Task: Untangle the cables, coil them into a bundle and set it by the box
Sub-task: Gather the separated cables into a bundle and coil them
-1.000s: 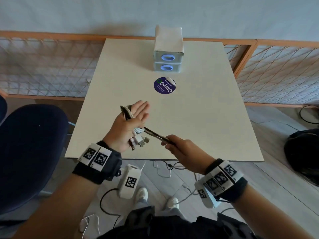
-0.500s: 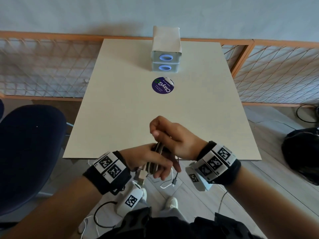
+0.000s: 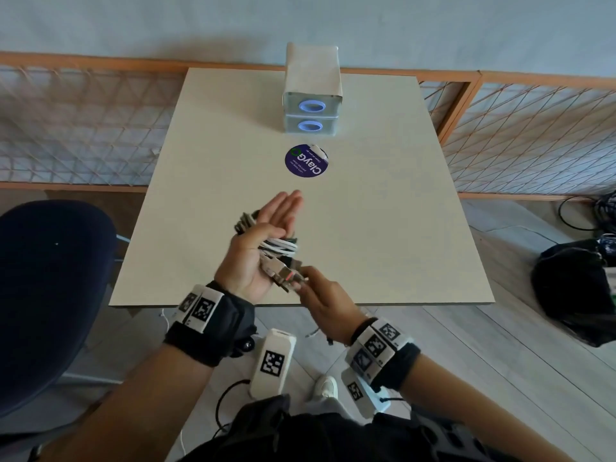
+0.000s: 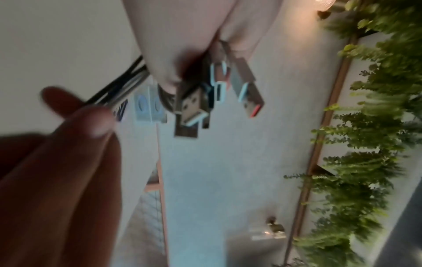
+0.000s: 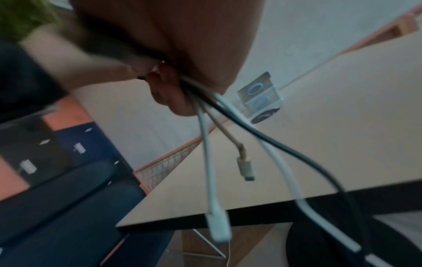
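Several white and black cables [image 3: 280,246] are wound in a coil around my left hand [image 3: 266,228], which is held over the near part of the table with its fingers straight and the thumb laid across the loops. Their USB plugs [image 3: 283,273] stick out by the heel of the palm; the left wrist view shows the plugs [image 4: 194,104] up close. My right hand [image 3: 305,285] pinches the cables just beside the plugs. The loose cable ends [image 5: 212,162] hang below its curled fingers. The grey two-drawer box [image 3: 311,95] stands at the table's far edge.
A round purple sticker [image 3: 306,160] lies in front of the box. The beige table [image 3: 383,228] is fenced by wooden mesh panels [image 3: 83,128] at left, back and right. A dark blue chair [image 3: 50,278] stands to the left and a black bag [image 3: 573,288] on the floor to the right.
Both hands rose from the table's near edge. My left hand turned palm-up with fingers straightened; my right hand came off the top of the coil and down beside the plugs.
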`<state>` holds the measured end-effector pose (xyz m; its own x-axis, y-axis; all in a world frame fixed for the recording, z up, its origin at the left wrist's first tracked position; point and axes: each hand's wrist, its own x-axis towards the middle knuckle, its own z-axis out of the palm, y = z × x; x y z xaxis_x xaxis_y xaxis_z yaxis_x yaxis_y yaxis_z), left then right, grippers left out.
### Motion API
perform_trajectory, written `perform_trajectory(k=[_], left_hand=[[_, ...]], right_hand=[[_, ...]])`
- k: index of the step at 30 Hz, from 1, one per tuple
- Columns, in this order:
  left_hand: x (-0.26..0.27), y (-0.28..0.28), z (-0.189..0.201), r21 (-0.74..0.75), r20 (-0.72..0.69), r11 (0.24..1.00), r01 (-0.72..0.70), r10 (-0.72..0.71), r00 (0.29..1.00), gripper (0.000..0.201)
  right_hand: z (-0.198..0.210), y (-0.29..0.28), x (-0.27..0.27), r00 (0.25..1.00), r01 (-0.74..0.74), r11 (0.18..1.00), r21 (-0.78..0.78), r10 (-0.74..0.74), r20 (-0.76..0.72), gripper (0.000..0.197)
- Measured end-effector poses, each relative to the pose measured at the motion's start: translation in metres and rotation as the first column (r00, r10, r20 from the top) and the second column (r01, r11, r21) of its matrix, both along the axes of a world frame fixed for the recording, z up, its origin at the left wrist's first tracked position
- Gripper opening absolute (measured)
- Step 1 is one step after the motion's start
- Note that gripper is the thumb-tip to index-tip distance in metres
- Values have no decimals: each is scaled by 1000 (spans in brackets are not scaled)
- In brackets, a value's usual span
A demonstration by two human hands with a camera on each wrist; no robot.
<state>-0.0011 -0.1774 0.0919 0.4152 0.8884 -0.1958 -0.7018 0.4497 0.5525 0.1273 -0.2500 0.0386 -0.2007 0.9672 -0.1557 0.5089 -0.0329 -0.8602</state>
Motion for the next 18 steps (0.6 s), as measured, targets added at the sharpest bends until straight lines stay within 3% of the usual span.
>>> perform_trajectory(k=[2, 4, 7, 9, 11, 13, 15, 16, 18], left_hand=[[-7, 11, -8, 20, -156, 998, -63, 65, 986, 52], [-12, 12, -16, 120, -432, 993, 2, 50, 900, 54], [-12, 4, -34, 191, -778, 925, 328, -61, 625, 54], [-9, 2, -40, 129, -861, 836, 533, -171, 478, 41], [-7, -1, -33, 100, -918, 743, 662, -187, 349, 19], [-6, -6, -24, -5, -883, 727, 687, -325, 337, 50], [-8, -10, -19, -108, -727, 662, 742, -562, 395, 95], [-9, -12, -20, -78, -663, 625, 777, -614, 428, 108], [-8, -19, -19, 41, -567, 614, 788, -635, 525, 105]], right_hand=[[0, -5, 2, 990, -90, 995, 33, 86, 109, 25], [5, -4, 10, 967, -146, 987, 69, 128, 219, 27], [17, 6, 20, 925, -229, 959, 164, 162, 344, 26], [27, 10, 22, 914, -289, 924, 250, 188, 360, 24], [35, 13, 25, 939, -269, 910, 316, 175, 296, 23], [43, 17, 27, 965, -196, 904, 379, 107, 241, 31], [51, 21, 25, 972, -141, 864, 483, 28, 235, 33], [54, 23, 21, 976, -128, 836, 534, 10, 218, 31], [62, 28, 15, 986, -123, 784, 608, 25, 168, 33]])
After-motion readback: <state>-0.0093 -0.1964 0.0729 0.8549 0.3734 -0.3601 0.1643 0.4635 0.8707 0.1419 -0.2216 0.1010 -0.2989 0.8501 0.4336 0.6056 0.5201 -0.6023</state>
